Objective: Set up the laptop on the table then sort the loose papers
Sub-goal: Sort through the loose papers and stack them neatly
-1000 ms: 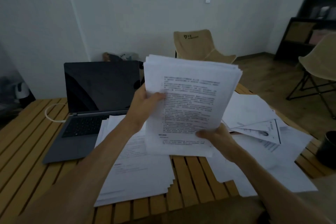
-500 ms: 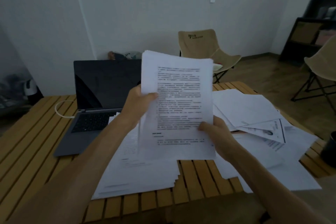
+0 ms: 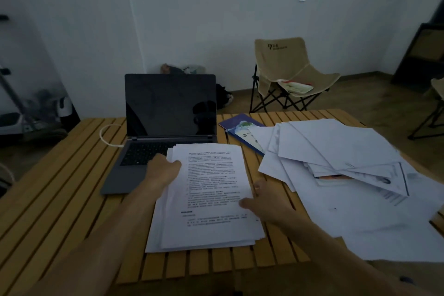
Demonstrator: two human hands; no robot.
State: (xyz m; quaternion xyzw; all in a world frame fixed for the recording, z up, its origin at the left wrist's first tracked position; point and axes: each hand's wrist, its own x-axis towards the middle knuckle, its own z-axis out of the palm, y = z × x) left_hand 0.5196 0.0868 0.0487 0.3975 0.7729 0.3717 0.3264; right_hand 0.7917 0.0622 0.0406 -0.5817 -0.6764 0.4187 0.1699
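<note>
Papers (a printed stack) are lying flat on the slatted tabletop, overlapping the open laptop at 11 o'clock. Left hand is pinching the stack's left edge; right hand is resting relaxed fingers on its right edge. Loose sheets are sprawling at 3 o'clock.

Makeshift home office: laptop on slatted table, camping chair.

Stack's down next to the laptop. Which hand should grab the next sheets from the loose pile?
Right, probably. The right hand rests at the stack's right edge, on the side facing the loose pile. The left hand is at the stack's left edge by the laptop and would have to cross over.
</note>
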